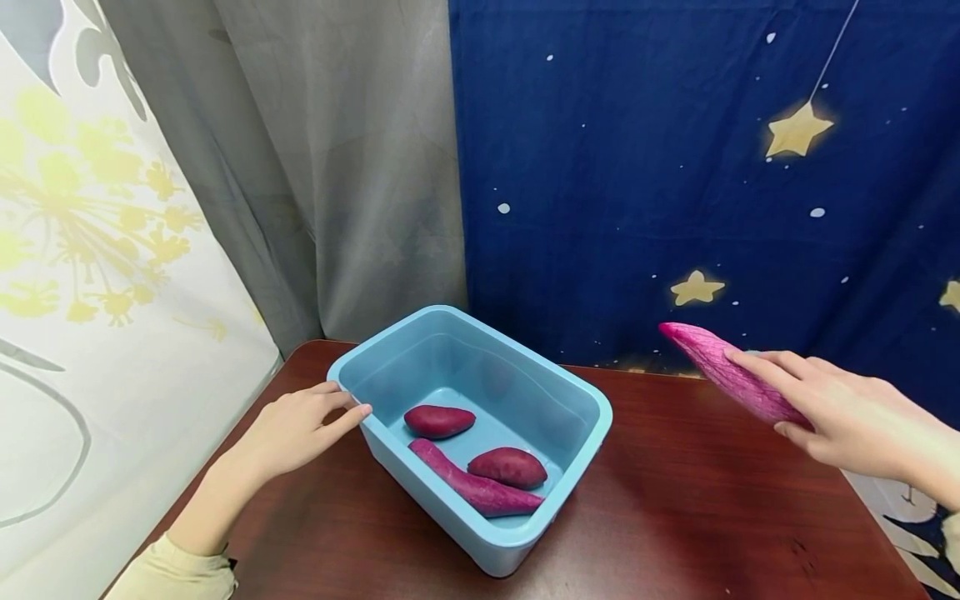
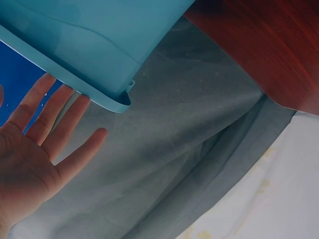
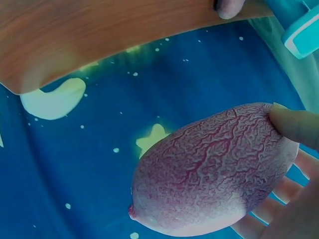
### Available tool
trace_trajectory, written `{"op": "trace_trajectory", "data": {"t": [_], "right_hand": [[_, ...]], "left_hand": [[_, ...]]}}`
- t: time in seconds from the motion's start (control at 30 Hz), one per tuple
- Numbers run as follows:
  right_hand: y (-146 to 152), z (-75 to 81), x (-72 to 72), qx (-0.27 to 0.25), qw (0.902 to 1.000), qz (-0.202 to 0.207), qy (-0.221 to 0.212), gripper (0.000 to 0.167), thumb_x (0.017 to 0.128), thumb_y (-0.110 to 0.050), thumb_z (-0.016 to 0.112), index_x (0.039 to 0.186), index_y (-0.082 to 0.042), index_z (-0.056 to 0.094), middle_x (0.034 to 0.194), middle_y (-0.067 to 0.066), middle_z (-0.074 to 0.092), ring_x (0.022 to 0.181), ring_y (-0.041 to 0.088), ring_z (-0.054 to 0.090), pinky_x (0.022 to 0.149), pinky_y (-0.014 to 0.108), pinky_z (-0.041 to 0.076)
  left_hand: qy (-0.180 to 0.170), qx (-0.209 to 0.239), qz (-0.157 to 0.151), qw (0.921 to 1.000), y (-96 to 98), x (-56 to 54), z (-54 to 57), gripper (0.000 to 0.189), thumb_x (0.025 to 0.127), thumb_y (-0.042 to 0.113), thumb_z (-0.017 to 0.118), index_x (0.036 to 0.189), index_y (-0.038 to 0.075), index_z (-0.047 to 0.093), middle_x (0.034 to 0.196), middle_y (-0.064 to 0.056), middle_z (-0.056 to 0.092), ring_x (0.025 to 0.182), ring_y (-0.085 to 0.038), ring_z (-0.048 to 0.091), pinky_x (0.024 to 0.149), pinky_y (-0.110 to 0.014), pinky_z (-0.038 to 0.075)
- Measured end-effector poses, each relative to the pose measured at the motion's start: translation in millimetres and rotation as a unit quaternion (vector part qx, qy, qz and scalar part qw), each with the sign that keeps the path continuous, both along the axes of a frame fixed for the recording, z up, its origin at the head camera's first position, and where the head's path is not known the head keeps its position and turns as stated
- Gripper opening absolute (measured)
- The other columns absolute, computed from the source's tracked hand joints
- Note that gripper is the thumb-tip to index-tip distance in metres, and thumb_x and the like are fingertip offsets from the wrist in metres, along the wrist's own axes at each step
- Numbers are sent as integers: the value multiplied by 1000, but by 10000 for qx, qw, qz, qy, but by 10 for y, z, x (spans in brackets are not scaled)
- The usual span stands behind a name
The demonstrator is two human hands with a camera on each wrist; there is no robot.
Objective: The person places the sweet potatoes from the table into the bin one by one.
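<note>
A light blue plastic bin stands on the table, with three purple sweet potatoes inside: a short one, a plump one and a long curved one. My left hand is at the bin's left corner; in the left wrist view its nearly straight fingers reach the underside of the rim. Off to the right, my right hand holds a pinkish-purple sweet potato above the table, its pointed end toward the bin. The right wrist view shows its wrinkled skin and my thumb pressing on it.
The reddish-brown wooden table reaches back to a grey curtain and a dark blue star-patterned curtain. A white cloth with yellow flowers hangs along the left side.
</note>
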State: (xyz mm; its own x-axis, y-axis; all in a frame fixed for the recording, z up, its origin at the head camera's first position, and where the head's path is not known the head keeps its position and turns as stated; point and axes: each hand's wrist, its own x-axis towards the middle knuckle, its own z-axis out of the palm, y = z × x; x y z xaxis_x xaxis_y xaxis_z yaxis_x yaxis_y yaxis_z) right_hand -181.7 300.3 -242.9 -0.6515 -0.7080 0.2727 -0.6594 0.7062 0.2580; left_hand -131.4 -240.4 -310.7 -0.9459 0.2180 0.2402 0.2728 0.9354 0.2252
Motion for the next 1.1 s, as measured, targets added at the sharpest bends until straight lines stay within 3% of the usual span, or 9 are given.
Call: {"op": "trace_trajectory", "data": {"t": [0.47,0.77,1.1], "right_hand": [[-215,246,-43,33,9999,106,12,96,56,-10,74,139,-18,28,112,9,47,84,25,52,50,39,46],[-394,362,-68,-85,9999,94,41,88,59,-10,71,137,-20,33,111,6,50,85,23,52,53,41,46],[-607,428,-115,-157,9982,548,174,83,60,-9,70,135,-17,35,109,7,50,85,23,51,53,39,45]], "left_hand": [[52,13,-21,10000,-9,0,-2,37,86,48,49,96,17,66,94,4,57,83,-17,56,61,-38,44],[50,24,-39,10000,-10,5,-7,36,86,47,49,96,17,66,93,5,57,82,-16,56,61,-38,44],[-4,24,-8,10000,-8,2,1,37,86,48,48,97,18,66,94,4,56,83,-17,56,60,-39,44]]}}
